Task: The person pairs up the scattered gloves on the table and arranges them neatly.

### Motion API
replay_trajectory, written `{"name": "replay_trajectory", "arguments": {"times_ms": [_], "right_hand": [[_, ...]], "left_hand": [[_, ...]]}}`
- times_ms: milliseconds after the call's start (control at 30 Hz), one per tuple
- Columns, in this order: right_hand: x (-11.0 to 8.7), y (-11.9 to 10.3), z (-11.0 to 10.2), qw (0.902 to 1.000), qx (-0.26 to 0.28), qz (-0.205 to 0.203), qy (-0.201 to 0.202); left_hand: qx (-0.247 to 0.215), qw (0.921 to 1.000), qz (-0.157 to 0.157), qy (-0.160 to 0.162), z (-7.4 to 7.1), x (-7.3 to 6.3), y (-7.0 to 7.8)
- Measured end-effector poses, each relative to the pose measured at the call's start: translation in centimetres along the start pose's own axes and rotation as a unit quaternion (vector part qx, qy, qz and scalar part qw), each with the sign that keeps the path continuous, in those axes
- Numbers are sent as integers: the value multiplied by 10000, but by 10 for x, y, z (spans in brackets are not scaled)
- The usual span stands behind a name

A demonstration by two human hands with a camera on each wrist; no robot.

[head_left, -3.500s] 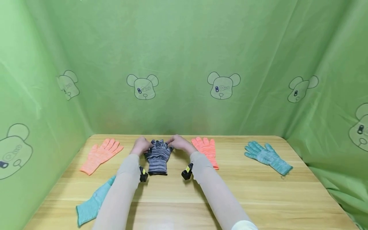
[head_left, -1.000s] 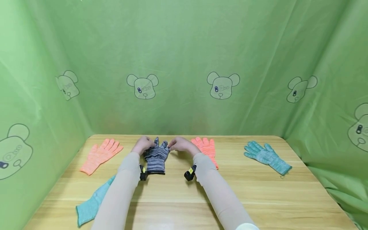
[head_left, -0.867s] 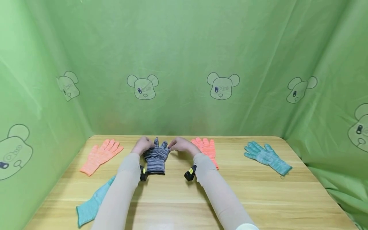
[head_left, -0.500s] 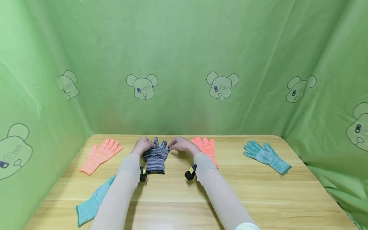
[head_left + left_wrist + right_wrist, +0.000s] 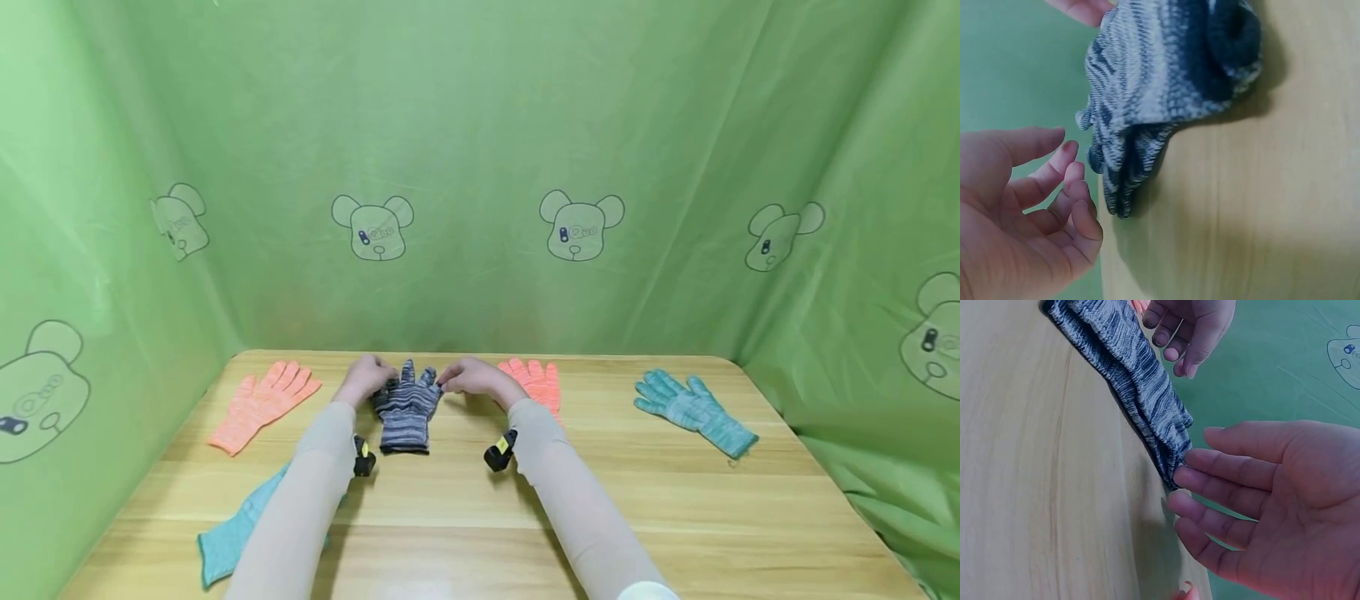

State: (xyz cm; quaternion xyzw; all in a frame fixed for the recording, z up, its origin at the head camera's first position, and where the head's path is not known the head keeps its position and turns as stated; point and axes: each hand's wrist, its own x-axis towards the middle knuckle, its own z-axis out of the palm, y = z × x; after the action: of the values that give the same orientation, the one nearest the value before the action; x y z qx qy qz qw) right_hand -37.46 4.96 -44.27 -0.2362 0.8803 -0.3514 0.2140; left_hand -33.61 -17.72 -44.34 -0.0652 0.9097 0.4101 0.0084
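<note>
A grey-and-black striped knit glove (image 5: 406, 417) lies on the table, its cuff toward the person and its fingers toward the far edge. My left hand (image 5: 363, 379) is just left of it. The left wrist view shows that hand's fingers loosely bent, with a gap between them and the glove (image 5: 1154, 69). On the other side is my right hand (image 5: 480, 379). In the right wrist view, its relaxed fingers (image 5: 1229, 487) reach the tip of a glove finger, with the thumb held apart; whether they touch is unclear.
An orange glove (image 5: 262, 407) lies at the left and another orange glove (image 5: 536, 385) lies partly behind the right forearm. One teal glove (image 5: 234, 533) is partly under the left forearm; another teal glove (image 5: 697, 412) lies at the right. Green curtains (image 5: 480, 292) surround the wooden table (image 5: 675, 517).
Since the first frame the striped glove has shifted slightly left and its fingers have been spread. My left hand has just drawn back leftward off the glove; the right hand has barely moved lately.
</note>
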Motion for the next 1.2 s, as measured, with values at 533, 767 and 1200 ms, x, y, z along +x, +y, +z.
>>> {"name": "replay_trajectory", "arguments": {"times_ms": [533,767,1200], "right_hand": [[-20,-1,-12,9991,-254,-275,196],[-35,-2,-18,9977,-402,-488,243],[-66,3,-26,9978,-24,-514,414]], "left_hand": [[-618,9973,215,-324,-13,-23,6],[-881,9952,263,-324,-20,-40,12],[-907,9948,448,-109,-35,-61,8]]}}
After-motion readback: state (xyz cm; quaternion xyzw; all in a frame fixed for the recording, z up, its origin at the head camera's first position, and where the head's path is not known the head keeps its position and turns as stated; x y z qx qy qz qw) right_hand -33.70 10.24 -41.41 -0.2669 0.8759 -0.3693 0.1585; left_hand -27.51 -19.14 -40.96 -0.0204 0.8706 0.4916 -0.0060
